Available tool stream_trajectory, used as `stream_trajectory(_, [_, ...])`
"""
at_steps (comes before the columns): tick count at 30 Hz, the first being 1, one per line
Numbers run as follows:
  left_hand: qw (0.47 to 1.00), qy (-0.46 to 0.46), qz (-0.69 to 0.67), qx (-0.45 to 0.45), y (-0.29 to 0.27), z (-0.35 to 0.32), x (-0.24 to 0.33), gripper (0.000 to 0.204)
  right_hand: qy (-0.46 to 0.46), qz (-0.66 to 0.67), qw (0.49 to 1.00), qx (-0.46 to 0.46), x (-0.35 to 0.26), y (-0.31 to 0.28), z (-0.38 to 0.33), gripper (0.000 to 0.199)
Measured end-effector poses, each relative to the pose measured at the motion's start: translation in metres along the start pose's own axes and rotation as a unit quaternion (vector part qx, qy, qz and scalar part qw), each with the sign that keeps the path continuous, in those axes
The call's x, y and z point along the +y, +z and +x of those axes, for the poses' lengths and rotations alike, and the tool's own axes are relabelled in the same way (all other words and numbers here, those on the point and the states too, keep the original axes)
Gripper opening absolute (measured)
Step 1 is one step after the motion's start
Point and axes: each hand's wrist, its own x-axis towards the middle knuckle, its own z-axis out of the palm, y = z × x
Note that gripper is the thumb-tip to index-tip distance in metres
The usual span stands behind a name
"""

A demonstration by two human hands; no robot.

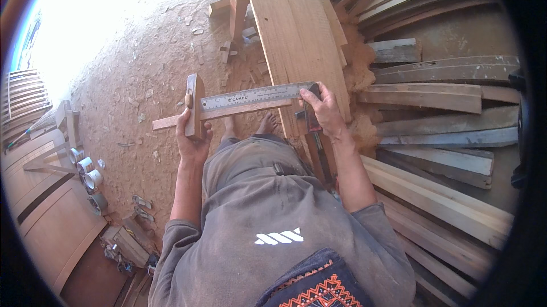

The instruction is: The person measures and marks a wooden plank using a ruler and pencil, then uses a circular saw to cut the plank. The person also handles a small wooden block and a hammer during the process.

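My left hand [192, 143] is closed around the wooden head of a marking gauge [195, 99], whose long thin beam [245, 111] runs out to both sides. In my right hand [327, 110], thumb and fingers pinch the dark stock end of a steel try square [250, 97]. The square's graduated blade lies along the gauge's beam, and its far end meets the face of the gauge's head. Both tools are held up in front of my waist. My palm and some fingers of each hand are partly hidden.
A wide wooden plank [296, 27] extends away just beyond my right hand. Stacked boards [427, 96] fill the right side, with sawdust beside them. Offcuts [228, 50] lie on the dusty floor ahead. Several cans [91, 179] and wooden panels [62, 221] stand at left.
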Motion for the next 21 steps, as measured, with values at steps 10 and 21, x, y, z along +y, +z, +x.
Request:
stream_trajectory(10, [0.999, 0.003, 0.033, 0.009, -0.0084, 0.0067, 0.002, 0.041, 0.022, -0.044, 0.998, 0.032, -0.001, 0.0045, -0.0037, 0.017])
stream_trajectory(21, [0.999, -0.023, 0.022, 0.011, -0.0063, 0.0011, -0.0011, 0.039, 0.04, -0.006, 0.999, 0.01, 0.0032, 0.003, -0.0026, 0.017])
